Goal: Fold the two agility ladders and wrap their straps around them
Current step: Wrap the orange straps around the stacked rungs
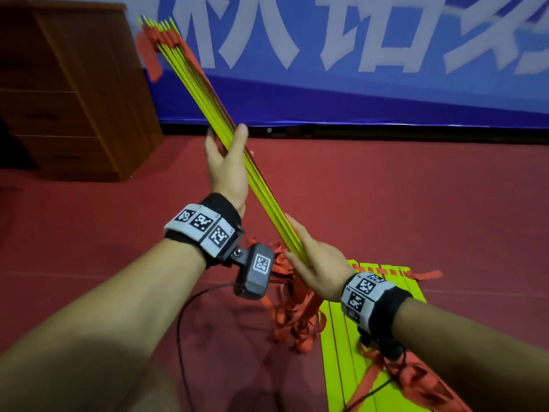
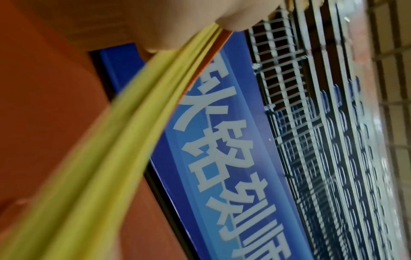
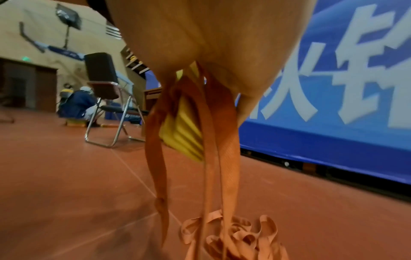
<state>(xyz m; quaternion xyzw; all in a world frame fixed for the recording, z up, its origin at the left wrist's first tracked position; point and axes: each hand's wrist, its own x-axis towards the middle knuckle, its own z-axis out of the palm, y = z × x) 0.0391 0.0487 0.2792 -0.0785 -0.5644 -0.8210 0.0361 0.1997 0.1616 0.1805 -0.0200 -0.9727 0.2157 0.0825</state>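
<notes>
1. One ladder (image 1: 205, 93) is folded to a bundle, held up off the floor: left hand (image 1: 227, 171) grips mid, right hand (image 1: 316, 263) grips low end.
2. Straps (image 3: 213, 140) hang loose, not wrapped.
3. 2nd ladder (image 1: 341, 346) lies on the floor (image 1: 416, 188) w/ rungs gathered, straps loose.

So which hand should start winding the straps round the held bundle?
Probably the right hand: it holds the rung bundle at its lower end, where the loose straps hang. The left hand grips mid-bundle, steadying it.
</notes>
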